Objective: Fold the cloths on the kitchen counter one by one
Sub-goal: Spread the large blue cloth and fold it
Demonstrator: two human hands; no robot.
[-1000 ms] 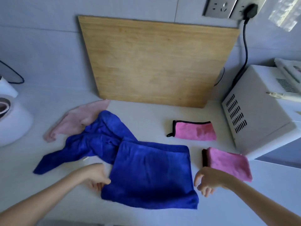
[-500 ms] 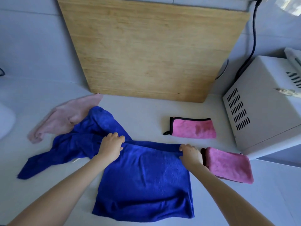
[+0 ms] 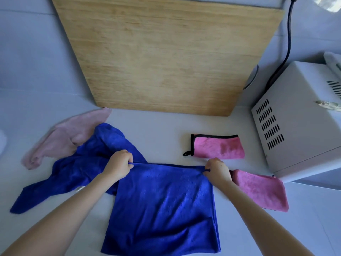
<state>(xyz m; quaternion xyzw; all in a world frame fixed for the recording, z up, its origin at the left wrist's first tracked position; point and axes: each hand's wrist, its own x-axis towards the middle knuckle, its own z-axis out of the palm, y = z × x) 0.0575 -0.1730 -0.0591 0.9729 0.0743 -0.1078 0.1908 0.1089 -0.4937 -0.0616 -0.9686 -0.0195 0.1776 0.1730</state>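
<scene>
Centrally, a blue cloth (image 3: 162,206) is shown spread flat on the white surface (image 3: 162,130), in the lower middle of the frame, with shallow creases near its bottom edge. Its far edge is held at both corners and is drawn nearly straight between them. The left grip (image 3: 118,165) is closed on the far left corner, fingers curled round the hem. The right grip (image 3: 217,170) is pinched on the far right corner, a small tuft of cloth being seen at the thumb.

To the left, a crumpled cloth (image 3: 77,170), also blue, is heaped, one tail reaching toward the lower left. It is partly covered by the left forearm and meets the blue cloth's left edge. A pale cloth (image 3: 62,139), dull pink and unfolded, is partly overlapped by it at the far left. Two folded cloths are placed at the right: a trimmed cloth (image 3: 217,146), pink with a black edge and loop, just above the right grip, and a pink cloth (image 3: 262,191) just beside the right wrist. A wooden board (image 3: 166,52) is leant against the wall at the top. A white appliance (image 3: 295,130) with vent slots is set at the right edge, a black cord (image 3: 287,43) running down behind it.
</scene>
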